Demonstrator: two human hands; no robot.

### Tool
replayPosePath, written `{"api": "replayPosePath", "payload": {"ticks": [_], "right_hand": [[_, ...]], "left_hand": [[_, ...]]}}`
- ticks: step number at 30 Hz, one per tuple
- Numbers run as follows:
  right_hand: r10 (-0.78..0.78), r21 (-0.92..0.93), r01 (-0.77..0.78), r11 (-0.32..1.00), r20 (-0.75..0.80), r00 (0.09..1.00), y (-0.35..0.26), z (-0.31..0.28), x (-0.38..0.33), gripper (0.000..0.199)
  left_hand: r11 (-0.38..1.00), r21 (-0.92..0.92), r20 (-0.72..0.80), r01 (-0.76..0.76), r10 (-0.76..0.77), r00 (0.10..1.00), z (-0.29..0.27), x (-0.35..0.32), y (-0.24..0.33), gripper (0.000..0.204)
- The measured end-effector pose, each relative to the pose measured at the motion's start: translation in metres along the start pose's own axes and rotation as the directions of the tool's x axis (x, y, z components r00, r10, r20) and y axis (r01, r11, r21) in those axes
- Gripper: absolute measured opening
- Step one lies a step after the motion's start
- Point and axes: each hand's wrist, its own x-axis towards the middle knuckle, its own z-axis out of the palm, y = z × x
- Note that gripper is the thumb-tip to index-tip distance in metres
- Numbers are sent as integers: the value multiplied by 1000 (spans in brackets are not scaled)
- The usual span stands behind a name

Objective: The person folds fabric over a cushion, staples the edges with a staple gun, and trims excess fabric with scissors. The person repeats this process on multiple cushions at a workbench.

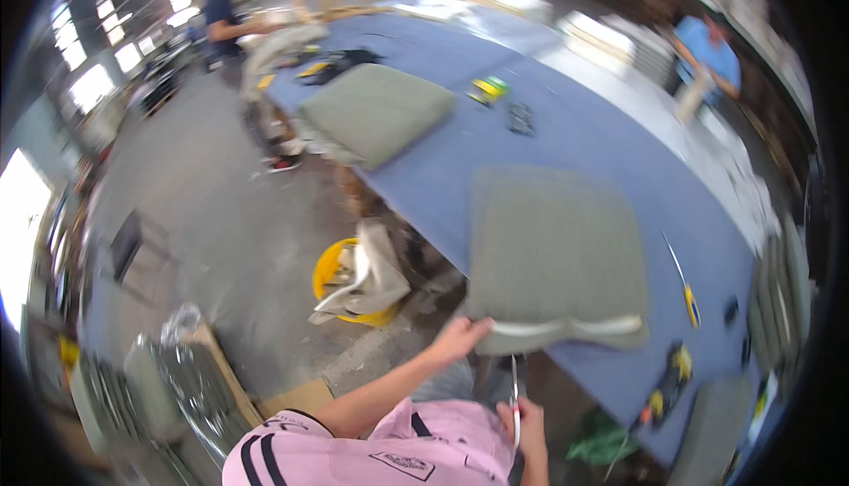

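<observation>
A grey-green square cushion (557,252) lies on the blue-covered table, its near end sticking out past the edge. Along that end the cover is open and a white strip of filling (566,327) shows. My left hand (464,337) pinches the near left corner of the cover. Below the cushion, my right hand (528,424) is closed around a slim metal tool (516,389) that looks like scissors, its tip pointing up toward the cushion's edge. Motion blur softens the tool and the cushion.
A second cushion (380,113) lies farther along the table (424,176). A yellow-handled screwdriver (690,302) and a yellow-black tool (669,384) lie to the right. A yellow bucket (325,269) with cloth stands left on the floor. Two people (707,53) work at the far sides.
</observation>
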Motion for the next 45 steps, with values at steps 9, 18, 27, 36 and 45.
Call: {"api": "replayPosePath", "payload": {"ticks": [9,18,27,36,45], "right_hand": [[39,173,-17,985,-122,992,-24,-28,-40,37],[210,693,-84,716,-99,973,-18,-22,-31,51],[177,935,-252,248,212,961,-53,20,7,64],[141,920,-323,223,298,944,-78,38,37,67],[281,929,-325,179,268,922,-90,46,46,68]], "left_hand": [[982,108,-374,-153,183,909,-136,8,110,34],[730,611,82,-305,325,942,-42,-6,165,36],[189,877,387,-441,266,883,164,28,114,39],[388,732,493,-559,264,829,121,49,101,32],[494,658,459,-568,335,823,122,48,90,34]]}}
